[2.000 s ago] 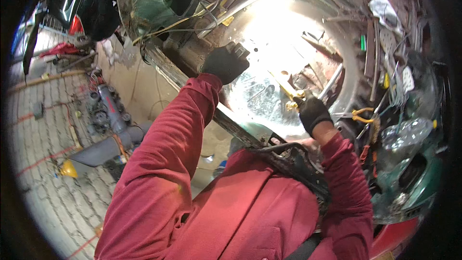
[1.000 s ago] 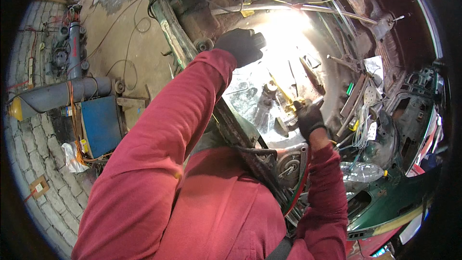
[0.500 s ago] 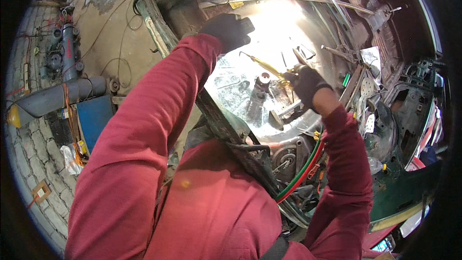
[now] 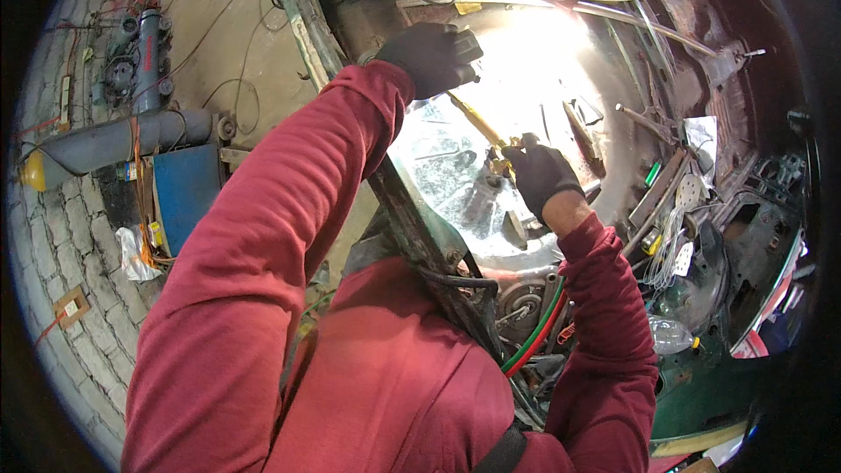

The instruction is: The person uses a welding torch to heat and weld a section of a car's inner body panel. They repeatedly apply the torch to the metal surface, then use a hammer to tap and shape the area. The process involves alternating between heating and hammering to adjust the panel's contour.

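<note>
Landmark: 1 round, glare-lit, bare-metal well (image 4: pixel 442 144) in a dark vehicle body.

Item: 1 black-gloved left hand (image 4: pixel 427 61), over the well's upper-left edge; grip closed on 1 dark grey, block-shaped piece (image 4: pixel 468 46).

Item: 1 black-gloved right hand (image 4: pixel 541 173), over the well's middle; grip clamped around 1 slender, yellow brass torch (image 4: pixel 476 118). Torch lies above the well's floor, thin end toward its upper left, near the left hand.

Item: 2 flexible hoses, 1 red and 1 green (image 4: pixel 536 337), below the well; any join to the torch is hidden.

Item: 1 clear plastic bottle (image 4: pixel 671 335), lower right of the well.

Progress: judged mid-work; both pieces are in hand and the torch is aimed. Flame and finished seam: neither can be made out in the glare, so the remainder cannot be counted.
</note>
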{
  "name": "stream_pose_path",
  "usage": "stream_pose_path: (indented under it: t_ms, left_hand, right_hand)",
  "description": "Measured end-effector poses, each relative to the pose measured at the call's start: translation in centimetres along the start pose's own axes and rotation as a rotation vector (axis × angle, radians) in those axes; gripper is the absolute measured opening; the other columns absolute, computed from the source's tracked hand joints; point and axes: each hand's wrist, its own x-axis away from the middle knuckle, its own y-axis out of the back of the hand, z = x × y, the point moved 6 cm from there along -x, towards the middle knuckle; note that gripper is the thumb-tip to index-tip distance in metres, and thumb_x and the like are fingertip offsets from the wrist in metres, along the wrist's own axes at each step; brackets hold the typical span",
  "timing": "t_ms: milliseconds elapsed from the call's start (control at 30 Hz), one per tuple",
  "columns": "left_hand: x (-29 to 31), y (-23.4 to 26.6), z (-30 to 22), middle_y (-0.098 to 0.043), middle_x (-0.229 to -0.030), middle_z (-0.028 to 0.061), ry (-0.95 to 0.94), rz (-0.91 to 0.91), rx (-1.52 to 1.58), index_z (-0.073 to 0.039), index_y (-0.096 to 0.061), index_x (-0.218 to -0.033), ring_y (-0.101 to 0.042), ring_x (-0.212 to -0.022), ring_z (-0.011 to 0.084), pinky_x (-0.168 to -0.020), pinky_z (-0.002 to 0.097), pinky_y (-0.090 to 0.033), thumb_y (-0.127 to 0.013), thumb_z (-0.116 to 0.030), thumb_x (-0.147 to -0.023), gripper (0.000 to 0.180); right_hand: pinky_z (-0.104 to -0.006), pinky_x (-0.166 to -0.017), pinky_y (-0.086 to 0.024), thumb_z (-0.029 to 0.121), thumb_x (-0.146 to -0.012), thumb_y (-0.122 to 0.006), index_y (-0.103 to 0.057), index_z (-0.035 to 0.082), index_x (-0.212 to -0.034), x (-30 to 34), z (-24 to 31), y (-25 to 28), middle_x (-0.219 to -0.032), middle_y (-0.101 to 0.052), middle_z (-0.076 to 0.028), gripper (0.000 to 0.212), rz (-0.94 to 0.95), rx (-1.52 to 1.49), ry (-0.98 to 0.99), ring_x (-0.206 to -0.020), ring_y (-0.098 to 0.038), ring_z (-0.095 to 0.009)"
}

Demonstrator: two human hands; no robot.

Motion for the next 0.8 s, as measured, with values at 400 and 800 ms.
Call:
stream_pose_path:
  t_ms: [400, 800]
  left_hand:
    - [-1.7, -5.0, 0.5, -0.073, -0.113, 0.0063, -0.373, -0.203, -0.359, -0.018, -0.076, -0.096, -0.072, -0.115, 0.0295, -0.093, 0.0443, -0.064, -0.065, -0.029, -0.098, 0.016]
    - [-2.9, -6.7, 0.8, -0.071, -0.121, 0.0036, -0.386, -0.172, -0.408, -0.017, -0.076, -0.097, -0.07, -0.115, 0.0262, -0.094, 0.042, -0.063, -0.061, -0.029, -0.1, 0.02]
  right_hand:
    - [-0.0508, -0.086, -0.06, 0.02, -0.111, -0.053, -0.073, 0.01, -0.121, -0.5, -0.4, -3.0, -0.112, -0.069, -0.022, 0.025, -0.039, 0.104, 0.102, -0.1, -0.075, -0.039]
    - [-0.0535, -0.084, -0.058, 0.035, -0.113, -0.056, -0.059, 0.004, -0.121, -0.9, -0.8, -5.8, -0.102, -0.076, -0.027, 0.031, -0.018, -0.139, -0.085, -0.101, -0.075, -0.046]
